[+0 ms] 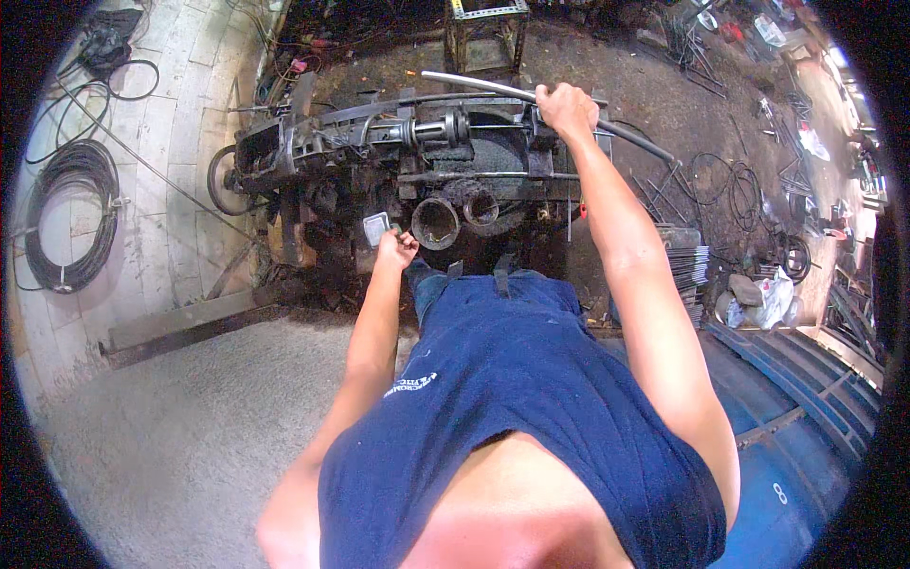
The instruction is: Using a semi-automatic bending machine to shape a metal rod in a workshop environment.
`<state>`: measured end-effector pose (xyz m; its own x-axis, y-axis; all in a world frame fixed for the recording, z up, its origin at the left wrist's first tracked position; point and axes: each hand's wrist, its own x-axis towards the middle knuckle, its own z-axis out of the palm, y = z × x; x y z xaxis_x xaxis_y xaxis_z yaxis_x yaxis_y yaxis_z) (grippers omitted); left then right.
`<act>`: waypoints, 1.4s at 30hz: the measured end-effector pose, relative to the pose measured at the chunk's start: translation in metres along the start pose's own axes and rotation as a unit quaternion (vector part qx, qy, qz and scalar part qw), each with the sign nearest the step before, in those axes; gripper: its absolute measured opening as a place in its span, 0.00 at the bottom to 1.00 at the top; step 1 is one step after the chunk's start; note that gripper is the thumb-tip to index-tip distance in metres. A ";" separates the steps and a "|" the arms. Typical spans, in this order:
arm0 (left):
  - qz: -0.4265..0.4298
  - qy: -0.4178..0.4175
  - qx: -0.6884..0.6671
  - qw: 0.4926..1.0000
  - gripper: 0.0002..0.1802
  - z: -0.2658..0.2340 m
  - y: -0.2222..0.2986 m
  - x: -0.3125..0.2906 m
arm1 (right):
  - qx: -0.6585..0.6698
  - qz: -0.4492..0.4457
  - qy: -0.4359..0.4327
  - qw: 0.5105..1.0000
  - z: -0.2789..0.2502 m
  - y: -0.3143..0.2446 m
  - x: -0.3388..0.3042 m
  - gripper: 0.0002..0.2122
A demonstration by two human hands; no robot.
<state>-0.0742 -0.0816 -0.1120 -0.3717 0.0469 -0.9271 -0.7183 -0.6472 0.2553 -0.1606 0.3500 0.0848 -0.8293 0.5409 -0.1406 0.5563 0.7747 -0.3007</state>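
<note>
A long dark machine (431,133), greasy, with a shaft and round parts, stands in front of me. Above its far right part, my right hand (569,108) is closed round a long grey metal rod (640,139). The rod slants across the machine, its left end bright and its right end reaching past the frame. My left hand (399,248) is low at the machine's near side, fingers curled closed. What it grips, if anything, I cannot make out. Right by it is a pale rectangular plate (375,228); whether they touch is unclear. Two round metal openings (436,224) lie just to its right.
A coil of black cable (68,216) hangs on the pale left wall. Beyond the machine stands a metal stand (485,38). To the right are stacked rods (684,266), loose cables (744,194), a white bag (775,299) and a blue metal panel (768,455).
</note>
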 end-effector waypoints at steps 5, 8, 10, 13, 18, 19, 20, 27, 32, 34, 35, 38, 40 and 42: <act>-0.023 0.002 -0.010 1.000 0.14 0.001 0.002 -0.003 | -0.003 0.004 0.007 1.000 -0.002 0.003 0.000 0.27; -0.018 0.009 -0.009 1.000 0.14 0.002 0.001 -0.003 | 0.007 0.013 0.015 1.000 0.001 0.004 0.001 0.26; -0.013 0.011 -0.003 1.000 0.14 0.005 0.000 -0.004 | 0.000 0.009 0.013 1.000 0.002 0.003 0.002 0.26; -0.009 0.035 -0.003 0.999 0.15 0.007 0.000 -0.004 | -0.011 0.005 0.006 1.000 0.000 0.002 0.002 0.26; -0.021 0.017 -0.027 0.999 0.13 0.002 0.001 -0.001 | 0.002 0.002 0.021 1.000 -0.003 0.005 -0.001 0.26; -0.022 0.017 -0.027 0.999 0.13 0.003 0.001 -0.001 | 0.006 0.007 0.017 1.000 -0.002 0.006 0.000 0.26; -0.017 0.013 -0.022 1.000 0.14 0.003 0.000 -0.001 | 0.010 0.011 0.014 1.000 -0.001 0.007 0.001 0.26; -0.006 0.025 0.007 1.000 0.15 0.010 -0.002 -0.011 | -0.013 -0.005 0.011 1.000 0.002 0.007 0.003 0.26; -0.007 0.025 0.007 1.000 0.15 0.007 0.001 -0.009 | 0.007 0.006 0.026 1.000 0.000 0.008 0.001 0.26; -0.012 0.025 0.004 1.000 0.15 0.007 0.001 -0.009 | -0.001 0.004 0.023 1.000 0.000 0.005 0.001 0.26; -0.013 0.023 0.006 1.000 0.15 0.007 0.000 -0.008 | -0.008 0.002 0.020 1.000 0.000 0.005 0.001 0.26; -0.012 0.017 0.010 1.000 0.15 0.007 0.000 -0.008 | -0.013 -0.001 0.019 1.000 -0.001 0.006 0.002 0.26; -0.010 0.013 0.010 1.000 0.15 0.007 0.000 -0.007 | -0.008 -0.001 0.022 1.000 -0.001 0.010 0.002 0.27; -0.012 0.013 0.012 1.000 0.16 0.006 0.001 -0.006 | -0.003 -0.002 0.025 1.000 -0.002 0.011 0.001 0.27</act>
<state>-0.0760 -0.0778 -0.1047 -0.3385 0.0419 -0.9400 -0.7408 -0.6279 0.2388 -0.1551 0.3597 0.0835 -0.8274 0.5538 -0.0930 0.5541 0.7783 -0.2954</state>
